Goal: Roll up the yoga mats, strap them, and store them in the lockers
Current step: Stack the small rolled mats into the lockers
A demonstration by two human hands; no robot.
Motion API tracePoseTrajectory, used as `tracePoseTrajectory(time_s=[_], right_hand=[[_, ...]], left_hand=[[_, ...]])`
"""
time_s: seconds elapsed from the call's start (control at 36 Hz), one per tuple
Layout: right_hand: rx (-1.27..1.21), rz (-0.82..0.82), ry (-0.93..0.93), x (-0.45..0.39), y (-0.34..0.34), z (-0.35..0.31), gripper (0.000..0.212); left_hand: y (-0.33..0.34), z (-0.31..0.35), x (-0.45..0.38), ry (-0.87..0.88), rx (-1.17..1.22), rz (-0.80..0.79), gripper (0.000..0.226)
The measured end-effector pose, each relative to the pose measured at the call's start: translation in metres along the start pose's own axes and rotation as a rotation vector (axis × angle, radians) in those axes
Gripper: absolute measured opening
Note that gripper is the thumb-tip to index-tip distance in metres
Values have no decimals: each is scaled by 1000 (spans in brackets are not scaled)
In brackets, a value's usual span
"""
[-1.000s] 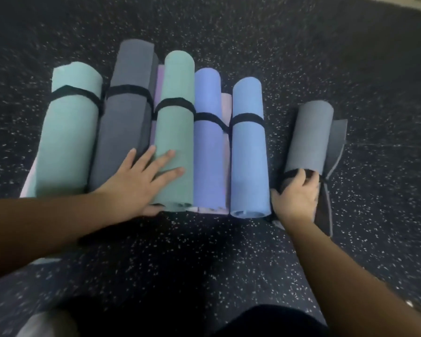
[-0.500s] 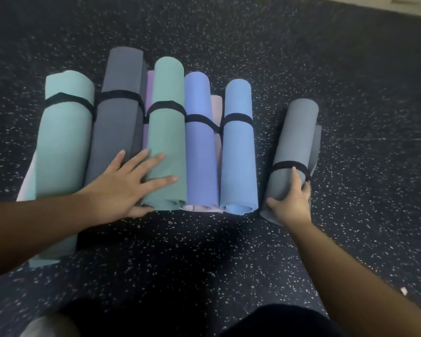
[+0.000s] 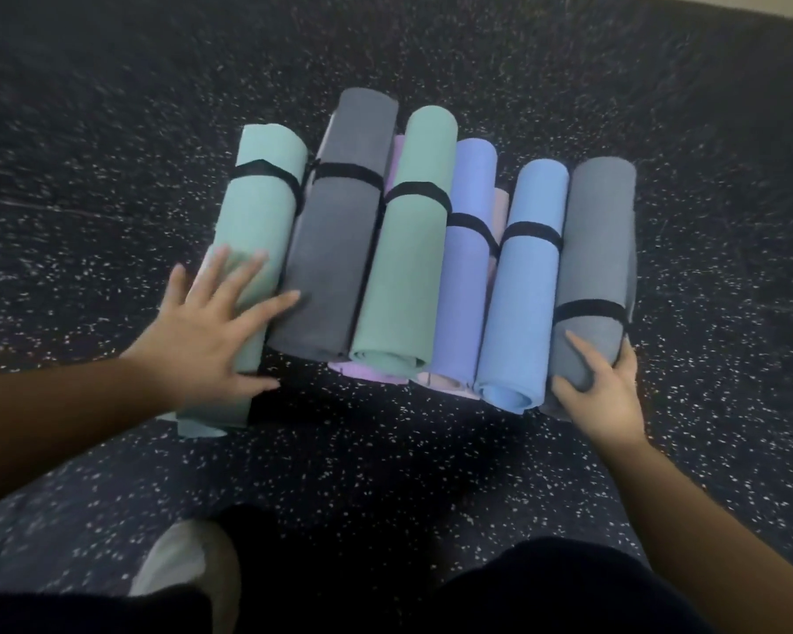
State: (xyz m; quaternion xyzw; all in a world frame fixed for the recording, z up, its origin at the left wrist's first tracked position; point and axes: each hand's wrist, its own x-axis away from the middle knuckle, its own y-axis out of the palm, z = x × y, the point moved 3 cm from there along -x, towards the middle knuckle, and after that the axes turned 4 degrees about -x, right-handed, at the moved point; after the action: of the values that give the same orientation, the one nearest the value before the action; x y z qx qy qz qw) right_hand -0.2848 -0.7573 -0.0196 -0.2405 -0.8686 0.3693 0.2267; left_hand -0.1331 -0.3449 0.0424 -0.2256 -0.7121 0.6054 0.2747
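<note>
Six strapped foam rolls in one row on dark speckled rubber floor [image 3: 111, 221], being gathered from both ends.

Left hand [image 3: 211, 331] flat with fingers spread apart, pressing on near part of pale teal rolled mat [image 3: 257, 221] at left end; right hand [image 3: 600, 386] curled around near end of light grey rolled mat [image 3: 600, 249] at right end, just beside sky-blue rolled mat [image 3: 532, 286]. Between them dark grey roll [image 3: 339, 249], green roll [image 3: 408, 267] and violet-blue roll [image 3: 468, 276], each with black strap; pink and lilac mats showing underneath. Probably best to squeeze inward evenly, keep near ends level, lift low, and watch grey roll's strap, sitting very near its end. No lockers in sight.
</note>
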Motion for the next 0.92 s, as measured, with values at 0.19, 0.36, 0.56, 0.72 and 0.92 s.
tracePoseTrajectory(time_s=[0.19, 0.36, 0.56, 0.72, 0.92], right_hand=[[25, 75, -22, 5, -3, -11, 54], [20, 89, -98, 9, -16, -26, 53], [-15, 74, -157, 13, -28, -52, 57], [28, -60, -164, 17, -26, -54, 74], [105, -283, -141, 24, 10, -28, 95]], left_hand=[[14, 6, 1, -350, 374, -252, 115], [-3, 14, -8, -379, 468, -51, 97], [-46, -7, -45, -273, 516, 277, 84], [-48, -8, -51, -100, 549, 160, 84], [-15, 16, -46, -35, 11, -261, 108]])
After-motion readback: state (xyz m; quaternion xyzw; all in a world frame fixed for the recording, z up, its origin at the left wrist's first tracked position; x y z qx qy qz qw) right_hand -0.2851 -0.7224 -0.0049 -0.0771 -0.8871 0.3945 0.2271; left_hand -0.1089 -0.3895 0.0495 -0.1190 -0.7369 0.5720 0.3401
